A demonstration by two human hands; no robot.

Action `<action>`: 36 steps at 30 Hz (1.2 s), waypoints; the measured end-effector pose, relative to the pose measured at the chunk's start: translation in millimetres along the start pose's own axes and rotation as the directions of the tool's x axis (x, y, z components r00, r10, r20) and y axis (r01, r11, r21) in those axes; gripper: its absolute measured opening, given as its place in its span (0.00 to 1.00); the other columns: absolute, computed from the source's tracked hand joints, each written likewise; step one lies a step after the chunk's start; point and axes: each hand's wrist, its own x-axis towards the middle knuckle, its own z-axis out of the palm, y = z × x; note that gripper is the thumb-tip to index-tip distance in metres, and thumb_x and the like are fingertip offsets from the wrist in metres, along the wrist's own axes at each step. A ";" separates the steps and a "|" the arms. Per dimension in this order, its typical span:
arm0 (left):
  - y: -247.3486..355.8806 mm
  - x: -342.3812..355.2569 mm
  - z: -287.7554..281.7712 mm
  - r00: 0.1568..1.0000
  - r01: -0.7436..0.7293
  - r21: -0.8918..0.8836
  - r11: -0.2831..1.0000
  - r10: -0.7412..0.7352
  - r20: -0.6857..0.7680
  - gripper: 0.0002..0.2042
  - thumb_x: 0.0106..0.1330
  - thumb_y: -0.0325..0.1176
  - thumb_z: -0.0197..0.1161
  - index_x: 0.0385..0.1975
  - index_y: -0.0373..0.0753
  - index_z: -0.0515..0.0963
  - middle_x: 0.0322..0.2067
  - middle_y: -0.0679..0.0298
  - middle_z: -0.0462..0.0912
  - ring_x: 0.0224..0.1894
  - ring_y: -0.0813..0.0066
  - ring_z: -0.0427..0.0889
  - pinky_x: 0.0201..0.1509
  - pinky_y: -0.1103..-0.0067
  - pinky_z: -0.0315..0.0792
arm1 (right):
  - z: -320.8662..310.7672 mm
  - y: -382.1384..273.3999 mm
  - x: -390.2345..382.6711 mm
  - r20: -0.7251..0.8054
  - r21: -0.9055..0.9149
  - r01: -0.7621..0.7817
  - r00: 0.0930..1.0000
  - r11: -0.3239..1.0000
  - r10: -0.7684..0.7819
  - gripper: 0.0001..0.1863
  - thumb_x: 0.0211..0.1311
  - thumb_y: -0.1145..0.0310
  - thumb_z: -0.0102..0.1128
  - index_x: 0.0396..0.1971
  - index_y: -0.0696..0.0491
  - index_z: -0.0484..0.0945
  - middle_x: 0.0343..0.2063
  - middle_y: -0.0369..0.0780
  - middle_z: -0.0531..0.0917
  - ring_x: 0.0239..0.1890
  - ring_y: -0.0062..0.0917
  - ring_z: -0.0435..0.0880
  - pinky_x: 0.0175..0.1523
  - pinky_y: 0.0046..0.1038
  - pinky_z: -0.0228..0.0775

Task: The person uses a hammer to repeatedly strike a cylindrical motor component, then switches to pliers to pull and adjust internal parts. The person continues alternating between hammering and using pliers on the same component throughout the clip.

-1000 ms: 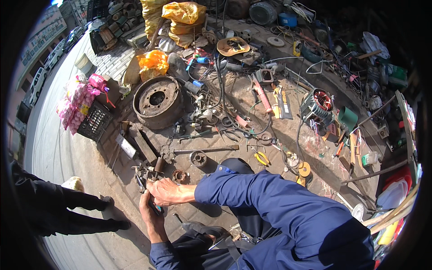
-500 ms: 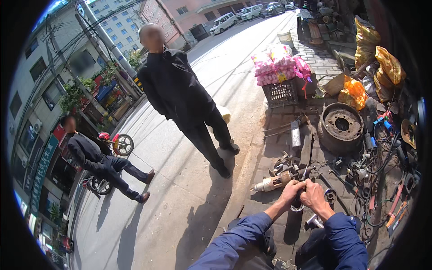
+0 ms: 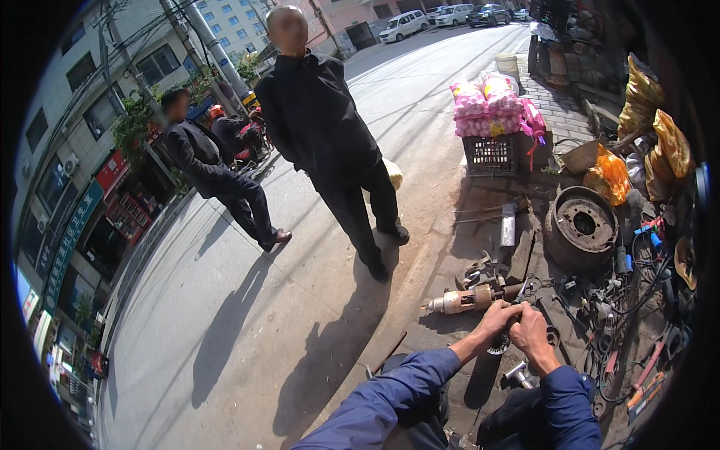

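Observation:
My left hand and my right hand meet in front of me, fingers closed and pinched close together. What they grip is mostly hidden by the fingers. A thin pointed metal piece sticks up just beyond them. Under the hands shows a round, toothed-looking part, partly covered. Beside my left hand, on the paving, lies a worn power-tool body with a metal nose pointing left. Closer to my knees is a shiny silver metal fitting.
A rusty wheel rim and a grey metal block sit ahead. Cables and tools crowd the right. Pink net bags top a black crate. Two people, one nearer and one farther, are on the road.
The view has shifted, so the scene sits differently. The farther person has walked rightward, toward the nearer one. A motorcycle rider now shows behind them. My hands stay together, closed.

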 end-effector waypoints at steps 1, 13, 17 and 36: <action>0.8 -0.6 1.2 1.000 0.002 -0.006 1.000 -0.002 0.009 0.17 0.74 0.45 0.71 0.44 0.35 0.79 0.36 0.67 0.81 0.34 0.82 0.78 0.37 0.81 0.71 | -0.6 -0.6 0.7 0.017 -0.001 0.003 1.000 1.000 -0.003 0.09 0.64 0.70 0.58 0.39 0.61 0.77 0.31 0.64 0.86 0.38 0.67 0.85 0.43 0.61 0.76; 7.0 6.3 2.3 0.970 -0.238 -0.286 0.928 0.214 -0.112 0.14 0.77 0.39 0.72 0.51 0.37 0.79 0.44 0.64 0.85 0.43 0.78 0.84 0.49 0.78 0.80 | -17.5 8.5 14.2 0.284 0.556 -0.161 0.959 0.816 -0.004 0.29 0.68 0.58 0.73 0.62 0.61 0.77 0.49 0.45 0.89 0.46 0.31 0.89 0.54 0.34 0.83; -1.8 11.2 2.0 0.982 -0.186 -0.314 0.931 0.183 -0.039 0.14 0.75 0.37 0.73 0.51 0.37 0.80 0.43 0.65 0.86 0.43 0.78 0.85 0.49 0.78 0.80 | -14.5 1.2 5.8 0.266 0.632 -0.238 0.961 0.737 0.082 0.32 0.64 0.60 0.74 0.62 0.62 0.75 0.46 0.41 0.87 0.41 0.23 0.86 0.41 0.27 0.81; 66.6 -51.7 -36.1 0.980 -0.172 -0.396 0.902 0.118 -0.157 0.10 0.81 0.33 0.62 0.54 0.35 0.81 0.46 0.59 0.87 0.47 0.71 0.87 0.53 0.75 0.79 | 34.2 313.3 -186.8 0.296 -0.464 -0.626 0.557 0.627 0.776 0.32 0.57 0.54 0.74 0.50 0.68 0.81 0.49 0.63 0.86 0.55 0.54 0.88 0.61 0.46 0.81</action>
